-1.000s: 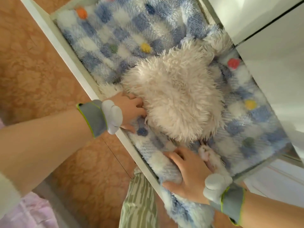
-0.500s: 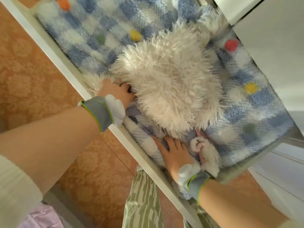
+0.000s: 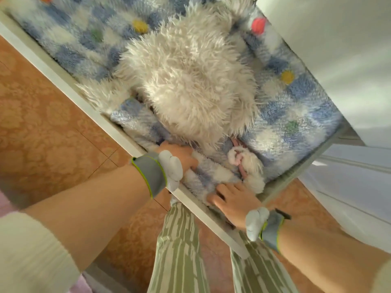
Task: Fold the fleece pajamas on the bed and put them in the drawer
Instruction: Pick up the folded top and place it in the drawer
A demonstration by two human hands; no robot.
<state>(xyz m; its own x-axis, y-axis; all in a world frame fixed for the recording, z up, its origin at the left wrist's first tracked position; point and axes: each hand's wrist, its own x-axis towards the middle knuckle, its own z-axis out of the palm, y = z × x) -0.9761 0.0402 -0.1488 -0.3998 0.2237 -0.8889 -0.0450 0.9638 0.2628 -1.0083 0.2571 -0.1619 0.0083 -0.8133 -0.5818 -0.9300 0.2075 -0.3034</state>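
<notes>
Right hand (image 3: pixel 230 201) and left hand (image 3: pixel 179 155) tuck the fleece pajamas (image 3: pixel 281 132) down inside the drawer (image 3: pixel 63 80).
Stowing step, nearly done: right fingers press flat, left fingers buried, grip untellable; next, probably withdraw both and slide the drawer shut.

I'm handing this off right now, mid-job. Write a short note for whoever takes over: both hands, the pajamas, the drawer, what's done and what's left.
Left hand: pushed into the pajamas just inside the drawer front wall. Its fingers are buried in fleece, so the grip is unclear.
Right hand: laid flat on the pajama edge at the near corner, beside a white fluffy cuff.
Pajamas: folded and lying in the open drawer, with the white fluffy part on top.
Done: folding and placing in the drawer.
Left: tuck the near edge below the rim, take both hands out, and probably shut the drawer.
</notes>
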